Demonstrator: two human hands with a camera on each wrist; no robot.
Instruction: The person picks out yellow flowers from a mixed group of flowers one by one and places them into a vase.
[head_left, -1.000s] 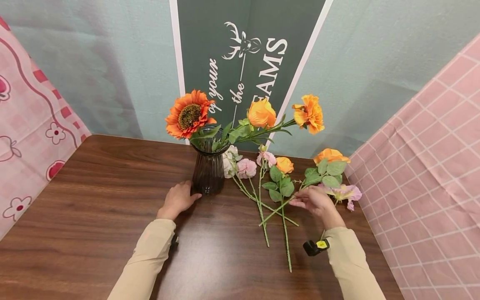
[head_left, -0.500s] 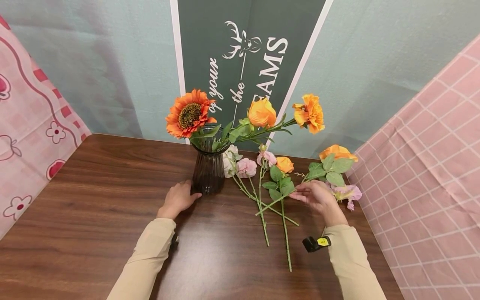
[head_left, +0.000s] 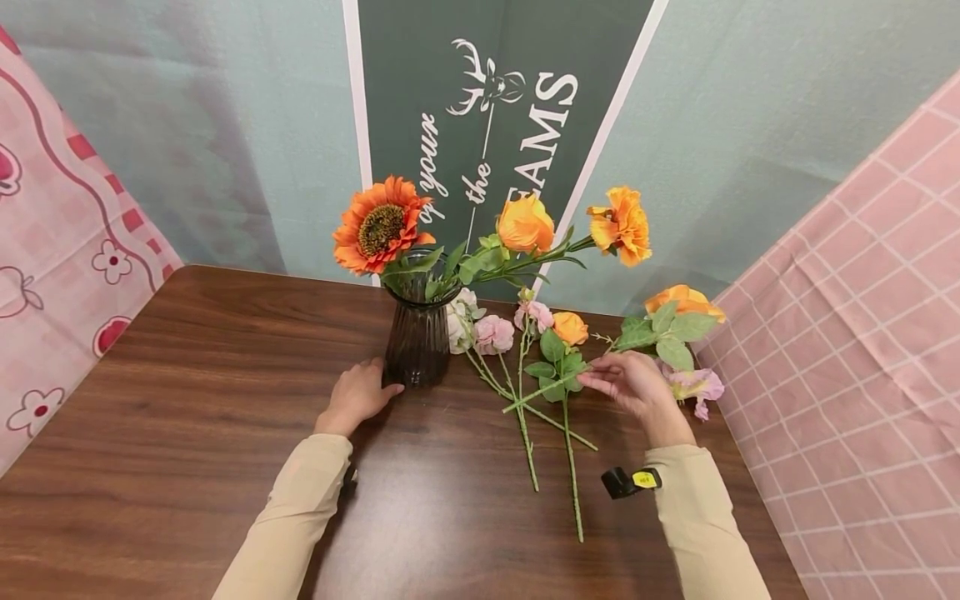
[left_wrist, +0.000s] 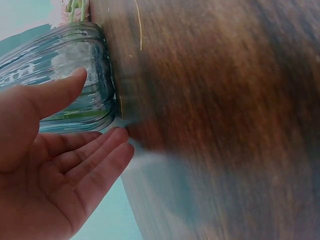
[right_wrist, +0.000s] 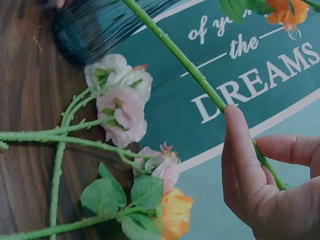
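My right hand [head_left: 633, 390] pinches the green stem [right_wrist: 175, 52] of an artificial orange rose [head_left: 684, 302] between thumb and fingers. The rose's bloom and leaves lie to the right of the hand, and the stem end slants left over other stems. My left hand [head_left: 358, 396] rests on the table at the left foot of a dark ribbed glass vase [head_left: 418, 346]. In the left wrist view its fingers are extended, with the thumb near the glass [left_wrist: 75, 107]. The vase bears an orange sunflower [head_left: 381, 227], a yellow-orange rose [head_left: 527, 225] and an orange ruffled flower [head_left: 621, 227].
Right of the vase lie pink and white flowers [head_left: 493, 335] with crossing stems and a smaller orange rose [head_left: 570, 328]. A pale purple flower [head_left: 701, 385] lies by the pink tiled cloth [head_left: 862, 333]. A printed backdrop [head_left: 487, 133] stands behind the wooden table [head_left: 225, 375].
My right hand has lifted the orange rose's stem slightly; its free end has moved up and left, and the bloom has shifted right. The left hand and vase stay put.
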